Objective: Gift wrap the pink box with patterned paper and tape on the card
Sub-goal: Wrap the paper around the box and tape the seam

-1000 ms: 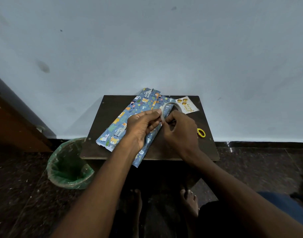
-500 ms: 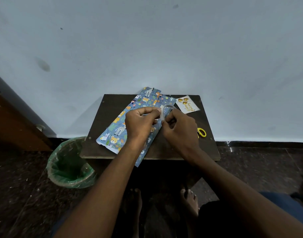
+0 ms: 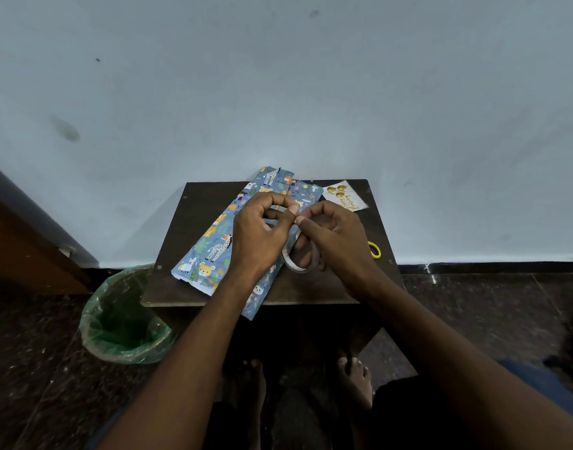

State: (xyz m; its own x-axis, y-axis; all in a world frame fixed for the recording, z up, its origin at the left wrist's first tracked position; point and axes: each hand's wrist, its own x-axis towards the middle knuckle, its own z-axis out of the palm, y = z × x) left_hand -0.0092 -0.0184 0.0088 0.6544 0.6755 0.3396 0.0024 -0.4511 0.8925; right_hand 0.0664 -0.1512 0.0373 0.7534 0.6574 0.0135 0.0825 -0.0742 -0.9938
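Dark speckled floor nearest, w/ bare feet [image 3: 355, 375] under a small dark wooden table [image 3: 197, 216] set against a pale wall. Green-lined waste bin [image 3: 122, 316] stands on floor at table's left-front corner; contents can't be made out. On table: patterned paper [image 3: 213, 241], blue w/ animal print, lies diagonally, near end overhanging the front edge. Pink box not visible. Left hand [image 3: 262, 235] above paper, thumb and forefinger pinched together at the tape end. Right hand [image 3: 335, 235] clamped on tape roll [image 3: 298, 259], fingertips meeting the left's. Yellow scissors handle [image 3: 375, 250] just right of right hand. Card [image 3: 342, 196] lies flat at far right corner, beside paper.
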